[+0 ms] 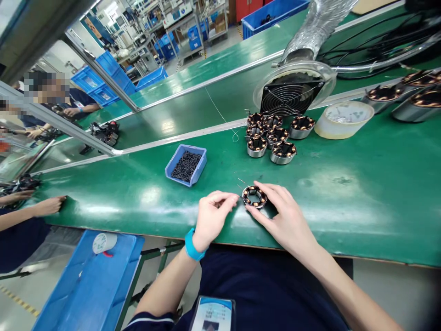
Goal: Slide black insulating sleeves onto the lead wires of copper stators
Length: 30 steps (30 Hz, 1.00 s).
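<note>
A small motor stator (pixel 254 204) with copper windings lies on the green bench, thin wire leads sticking up at its far left side. My right hand (pixel 289 218) grips it from the right, thumb at the near edge and fingers at the far edge. Just left of the stator, my left hand (pixel 214 216) is closed in a pinch, its fingertips close to the leads. Whatever sits between those fingertips is too small to make out. Beyond the left hand stands a blue bin (pixel 203 168) holding many short black tubes (pixel 186 166).
Several more stators (pixel 283 151) are grouped at the back, near a black fan (pixel 289 99) on a foil duct (pixel 315 30). A white round tub (pixel 344 120) stands beside them. Larger stators (pixel 418 105) sit far right. At left, a co-worker's hand (pixel 50 207) rests on the bench.
</note>
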Tool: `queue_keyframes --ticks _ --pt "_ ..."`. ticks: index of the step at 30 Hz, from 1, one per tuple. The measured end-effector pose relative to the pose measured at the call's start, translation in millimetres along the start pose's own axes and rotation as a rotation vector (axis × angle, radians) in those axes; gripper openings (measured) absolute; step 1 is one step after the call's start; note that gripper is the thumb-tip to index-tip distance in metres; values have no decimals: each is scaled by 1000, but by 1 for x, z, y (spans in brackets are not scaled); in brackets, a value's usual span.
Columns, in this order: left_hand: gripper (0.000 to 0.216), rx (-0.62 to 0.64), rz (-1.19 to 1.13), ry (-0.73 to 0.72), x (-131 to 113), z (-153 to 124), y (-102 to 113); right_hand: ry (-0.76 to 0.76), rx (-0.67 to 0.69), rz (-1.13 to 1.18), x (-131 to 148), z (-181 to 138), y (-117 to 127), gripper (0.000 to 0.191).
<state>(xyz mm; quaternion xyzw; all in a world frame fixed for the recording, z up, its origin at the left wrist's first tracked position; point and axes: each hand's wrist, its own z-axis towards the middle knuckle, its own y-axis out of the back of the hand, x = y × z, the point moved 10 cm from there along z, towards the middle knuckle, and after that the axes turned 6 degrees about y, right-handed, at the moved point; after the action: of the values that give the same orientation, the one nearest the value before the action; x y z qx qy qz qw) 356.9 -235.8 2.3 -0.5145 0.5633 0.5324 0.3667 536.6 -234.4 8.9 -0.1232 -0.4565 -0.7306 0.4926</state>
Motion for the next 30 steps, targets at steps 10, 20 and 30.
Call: queue_keyframes --ticks 10,20,30 --pt "22 -92 -257 -37 -7 30 3 -2 -10 8 -1 0 0 49" --pt "27 -135 -386 -10 -9 33 -4 -7 -14 9 -1 0 1 49" --pt "25 -104 -321 -38 -10 32 -10 -16 -12 15 -1 0 1 48"
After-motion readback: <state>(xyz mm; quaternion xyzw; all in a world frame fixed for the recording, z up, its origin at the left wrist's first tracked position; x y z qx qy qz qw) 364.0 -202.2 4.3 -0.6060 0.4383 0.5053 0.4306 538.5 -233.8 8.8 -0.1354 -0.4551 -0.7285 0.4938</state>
